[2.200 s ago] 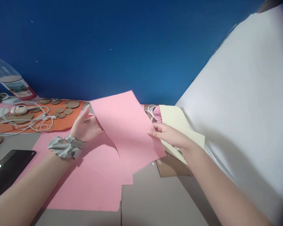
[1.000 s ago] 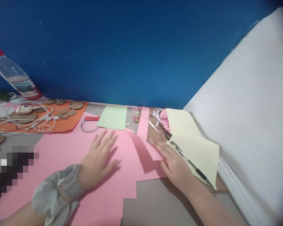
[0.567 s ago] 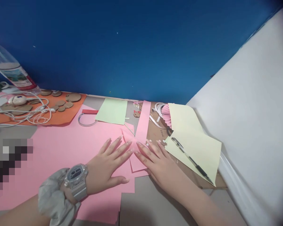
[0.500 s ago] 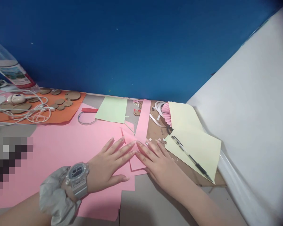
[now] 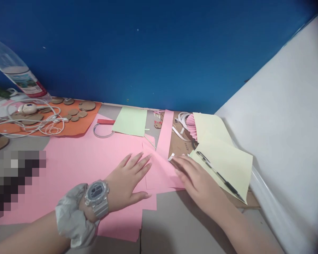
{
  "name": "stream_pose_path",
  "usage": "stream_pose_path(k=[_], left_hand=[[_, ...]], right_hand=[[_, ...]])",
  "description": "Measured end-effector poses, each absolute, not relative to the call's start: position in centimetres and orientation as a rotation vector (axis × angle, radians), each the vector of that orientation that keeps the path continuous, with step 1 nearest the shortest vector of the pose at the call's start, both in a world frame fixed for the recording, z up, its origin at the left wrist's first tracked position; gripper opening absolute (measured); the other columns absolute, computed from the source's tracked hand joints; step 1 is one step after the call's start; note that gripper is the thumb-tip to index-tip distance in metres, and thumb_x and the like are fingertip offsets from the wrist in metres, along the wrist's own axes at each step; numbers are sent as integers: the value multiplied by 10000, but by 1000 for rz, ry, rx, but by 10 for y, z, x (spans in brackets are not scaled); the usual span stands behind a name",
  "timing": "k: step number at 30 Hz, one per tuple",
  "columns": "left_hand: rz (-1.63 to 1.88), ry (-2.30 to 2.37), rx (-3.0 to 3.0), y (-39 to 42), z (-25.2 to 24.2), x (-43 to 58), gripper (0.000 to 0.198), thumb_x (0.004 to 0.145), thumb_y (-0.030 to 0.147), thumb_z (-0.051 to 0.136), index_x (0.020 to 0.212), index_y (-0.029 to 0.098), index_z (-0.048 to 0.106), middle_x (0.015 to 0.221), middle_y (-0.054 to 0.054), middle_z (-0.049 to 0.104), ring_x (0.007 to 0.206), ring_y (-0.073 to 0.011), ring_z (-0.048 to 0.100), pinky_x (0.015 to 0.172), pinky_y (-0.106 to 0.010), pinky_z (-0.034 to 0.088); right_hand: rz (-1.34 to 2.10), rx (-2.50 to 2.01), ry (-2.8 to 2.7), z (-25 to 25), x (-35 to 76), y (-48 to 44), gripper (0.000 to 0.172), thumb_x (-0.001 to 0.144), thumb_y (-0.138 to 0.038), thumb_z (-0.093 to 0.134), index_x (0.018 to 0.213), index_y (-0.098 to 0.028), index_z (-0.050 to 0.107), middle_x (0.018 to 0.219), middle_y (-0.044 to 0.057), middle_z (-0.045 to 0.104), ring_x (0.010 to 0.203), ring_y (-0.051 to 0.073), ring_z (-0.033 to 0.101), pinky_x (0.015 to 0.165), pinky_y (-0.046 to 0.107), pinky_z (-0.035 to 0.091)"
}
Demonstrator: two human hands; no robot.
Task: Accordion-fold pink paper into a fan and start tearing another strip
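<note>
My left hand (image 5: 127, 180) lies flat with its fingers spread, pressing on the pink paper, and a clear watch (image 5: 97, 194) and a grey scrunchie (image 5: 72, 215) circle that wrist. Opposite it, my right hand (image 5: 196, 176) has curled fingers around the right edge of a smaller sheet of pink paper (image 5: 161, 173). That sheet rises in a gentle curve toward the right hand, while its left part rests by the left fingertips. Under it spread large pink sheets (image 5: 76, 169). The right fingertips are partly hidden from view.
A pen (image 5: 219, 176) rests on pale yellow paper (image 5: 228, 158) at the right. Behind are a green sheet (image 5: 131, 121), a pink strip (image 5: 165, 132) and white paper coils (image 5: 184, 120). Orange paper (image 5: 79, 128) with wooden discs, tangled earphones (image 5: 53, 123) and a bottle (image 5: 23, 77) stand left.
My right hand has moved right from beside the left fingertips, its flat fingers now curled on the small pink sheet, whose right side has opened out. The left hand stays flat.
</note>
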State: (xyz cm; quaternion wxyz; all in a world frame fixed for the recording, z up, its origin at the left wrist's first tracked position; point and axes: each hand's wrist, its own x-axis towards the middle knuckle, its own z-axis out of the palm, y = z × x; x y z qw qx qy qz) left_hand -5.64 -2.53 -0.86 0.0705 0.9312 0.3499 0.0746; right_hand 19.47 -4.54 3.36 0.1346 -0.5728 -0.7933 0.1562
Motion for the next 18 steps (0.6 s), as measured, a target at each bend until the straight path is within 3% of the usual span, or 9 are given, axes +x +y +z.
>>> stream_pose_path(k=[4,8,13,18], left_hand=[[259,1031,2842,-27,-10,-55,727,874,589,329,1434,130,263,1508,-114,250,1377,-313,218,1104,-473,167],[251,972,2859,-25,-8,-57,670,887,553,343,1409,134,314,1498,-111,281,1371,-298,234,1110,-470,175],[309,1010,2766,-22,2,-53,342,922,366,371,1112,164,572,1425,-76,416,1348,-276,268,1114,-492,214],[432,1038,2734,-20,4,-49,237,916,269,385,925,172,602,1334,-64,497,1315,-252,305,1114,-475,243]], right_hand=[[758,-1897,-2076,41,202,-41,306,912,-473,378,1131,-330,539,1053,21,642,904,212,618,747,361,502],[912,-1962,-2053,45,202,-41,286,884,-524,402,970,-312,572,845,-8,636,717,189,589,637,328,466],[943,-1863,-2119,46,200,-44,262,895,-508,398,914,-299,555,868,-16,608,763,185,559,675,319,433],[926,-1782,-2215,45,204,-43,262,918,-487,368,916,-286,535,902,-11,575,854,183,531,743,322,409]])
